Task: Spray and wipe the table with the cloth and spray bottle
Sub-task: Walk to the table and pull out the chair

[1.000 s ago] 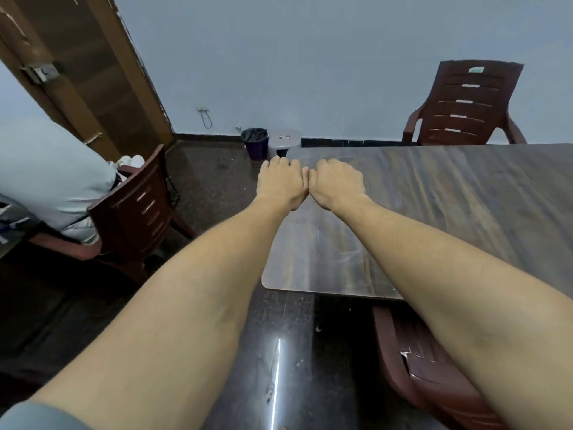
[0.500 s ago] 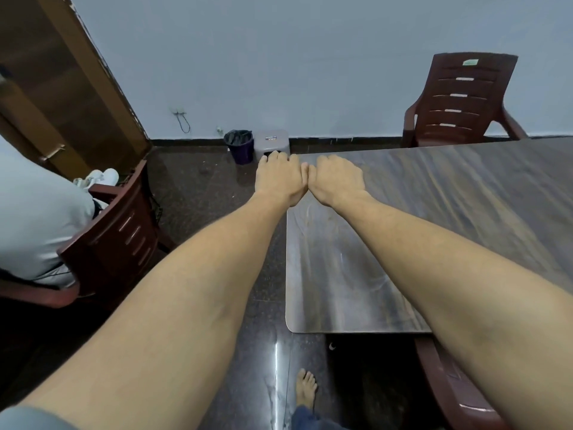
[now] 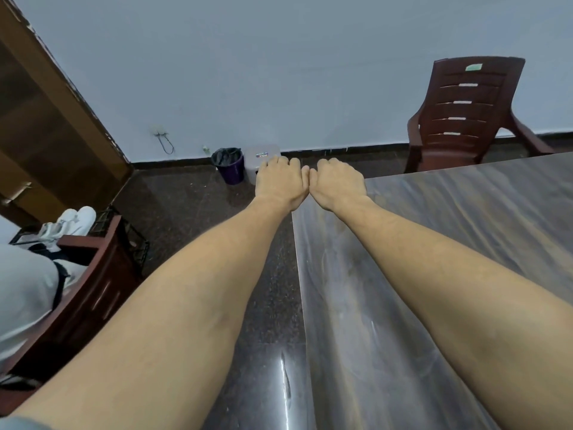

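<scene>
Fists are touching thumb to thumb: we are holding our left hand (image 3: 279, 184) and right hand (image 3: 336, 184) curled on nothing visible at the corner of the glossy grey-brown wood-grain counter (image 3: 465, 228), which we are judging hard and slick, while cloth and spray bottle are not showing.

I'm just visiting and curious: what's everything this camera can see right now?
table: one, grey-brown wood grain, right side
far chair: one, dark red, beyond the table by the wall
near chair: one, dark red, lower left
seated person: one, light clothing, left edge by the near chair
bin: one, purple with dark liner, floor by the wall
box: one, pale grey, beside the bin
shoes: one pair, white, left
door: one, brown, left
left hand, right hand: bare, fingers curled, touching side by side at the table's far corner
</scene>
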